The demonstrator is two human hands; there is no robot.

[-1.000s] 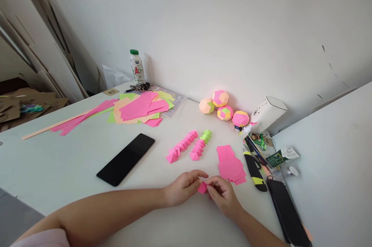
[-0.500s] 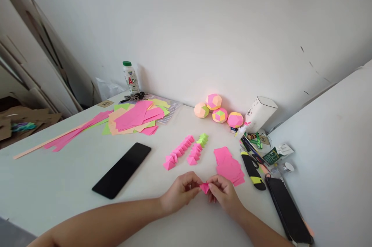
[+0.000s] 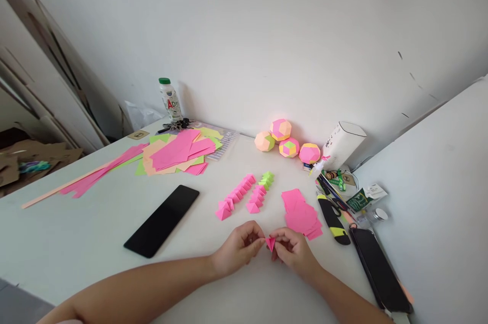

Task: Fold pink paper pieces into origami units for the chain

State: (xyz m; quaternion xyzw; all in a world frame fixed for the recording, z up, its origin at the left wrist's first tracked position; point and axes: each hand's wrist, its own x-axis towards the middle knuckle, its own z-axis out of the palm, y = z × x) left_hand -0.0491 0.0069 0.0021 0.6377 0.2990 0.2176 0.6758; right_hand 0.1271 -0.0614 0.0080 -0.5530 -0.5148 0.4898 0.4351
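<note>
Between my two hands is a small folded pink paper piece (image 3: 270,244), pointed at its lower end. My left hand (image 3: 239,248) pinches its left corner with thumb and forefinger. From the other side, my right hand (image 3: 294,252) grips the right edge, its lower fingers curled partly out of sight. Just beyond my hands lies a row of folded pink paper units (image 3: 236,196). Beside it runs a shorter row of pink units (image 3: 256,199) ending in green ones (image 3: 266,180). Flat pink paper squares (image 3: 301,215) are spread past my right hand.
A black slab (image 3: 162,222) lies left of my hands. Farther back are a coloured paper pile (image 3: 179,151), paper strips (image 3: 102,171), a bottle (image 3: 170,100) and several paper balls (image 3: 288,147). At right are a black-and-yellow cutter (image 3: 333,220), a phone (image 3: 381,270) and a white container (image 3: 345,143).
The folded pink piece has turned slightly in my fingers and looks narrower. Both hands keep their pinch on it. The whole view has shifted a little.
</note>
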